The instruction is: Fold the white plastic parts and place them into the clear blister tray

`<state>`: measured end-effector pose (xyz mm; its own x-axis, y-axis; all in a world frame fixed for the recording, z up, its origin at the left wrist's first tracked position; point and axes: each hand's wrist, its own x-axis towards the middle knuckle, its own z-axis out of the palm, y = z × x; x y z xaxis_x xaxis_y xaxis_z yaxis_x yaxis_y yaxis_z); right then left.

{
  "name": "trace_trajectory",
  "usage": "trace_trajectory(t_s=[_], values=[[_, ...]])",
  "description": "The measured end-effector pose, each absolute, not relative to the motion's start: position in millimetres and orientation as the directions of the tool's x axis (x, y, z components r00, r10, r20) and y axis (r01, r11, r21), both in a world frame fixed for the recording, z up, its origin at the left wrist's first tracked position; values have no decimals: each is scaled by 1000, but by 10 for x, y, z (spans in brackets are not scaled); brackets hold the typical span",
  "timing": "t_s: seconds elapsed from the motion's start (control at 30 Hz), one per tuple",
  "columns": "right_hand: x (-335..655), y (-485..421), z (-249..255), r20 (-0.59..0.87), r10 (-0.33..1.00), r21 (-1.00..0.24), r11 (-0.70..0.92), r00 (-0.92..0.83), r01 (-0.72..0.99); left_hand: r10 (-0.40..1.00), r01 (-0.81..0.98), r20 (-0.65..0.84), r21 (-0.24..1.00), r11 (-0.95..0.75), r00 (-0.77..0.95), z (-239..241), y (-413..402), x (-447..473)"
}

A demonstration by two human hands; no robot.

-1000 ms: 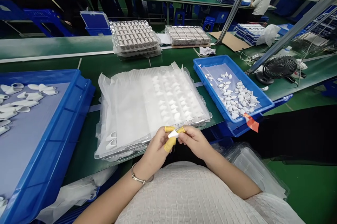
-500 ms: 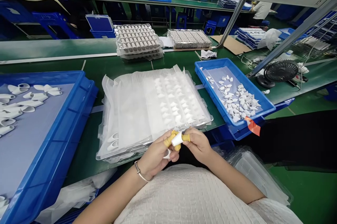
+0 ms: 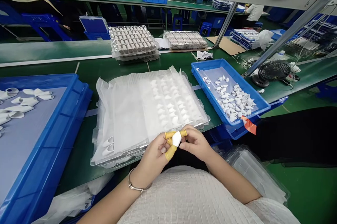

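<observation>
Between both hands, over the near edge of the work table, is a small white hollow plastic part [image 3: 176, 139]. My left hand [image 3: 154, 155], yellow finger cots on its fingertips, is closed on the part from the left. From the right, my right hand [image 3: 196, 143] pinches its upper side, with a yellow cot on the index finger. Just beyond lies a stack of clear trays [image 3: 118, 159] covered by a thin white foam sheet [image 3: 129, 111]. Rows of white parts show through its right half, and a couple at its lower left corner.
A large blue bin [image 3: 71, 111] at left holds longer white tubular parts. At right, a blue tray [image 3: 214, 101] contains many small white pieces and has an orange tag [image 3: 249, 125]. Filled trays [image 3: 133, 41], a black fan [image 3: 275, 71] and a metal post [image 3: 226, 24] stand farther back.
The white part has been turned, showing a broader face now. My left fingers have shifted around it; a second white part seen in that palm earlier is no longer visible.
</observation>
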<state>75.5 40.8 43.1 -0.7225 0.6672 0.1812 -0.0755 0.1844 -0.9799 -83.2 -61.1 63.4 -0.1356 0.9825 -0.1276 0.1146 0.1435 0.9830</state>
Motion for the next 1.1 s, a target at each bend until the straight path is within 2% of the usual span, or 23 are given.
trace_trajectory(t_s=[0.1,0.17,0.27,0.43,0.63,0.8,0.87,1.1], values=[[700,357,507,-2,691,-999,28,-723,28,992,396,-45,914,90,-120,661,-618,-812],[669,339,545,-77,700,-997,-42,-710,67,995,476,-17,877,64,-102,683,-620,-800],[642,344,557,-150,693,-986,-154,-705,58,997,476,1,879,36,-77,704,-630,-794],[646,353,497,-342,645,-882,-472,-683,-4,995,397,-8,917,46,-95,663,-648,-800],[692,349,526,-376,641,-818,-569,-670,-85,994,338,-37,939,69,-101,620,-649,-787],[738,366,568,-294,627,-880,-472,-721,-51,993,391,-27,918,69,-112,644,-658,-772],[739,372,575,-318,609,-880,-474,-727,-13,994,373,1,927,42,-114,648,-664,-771],[695,373,544,-423,457,-699,-714,-783,-39,996,301,7,953,19,-84,632,-691,-801]])
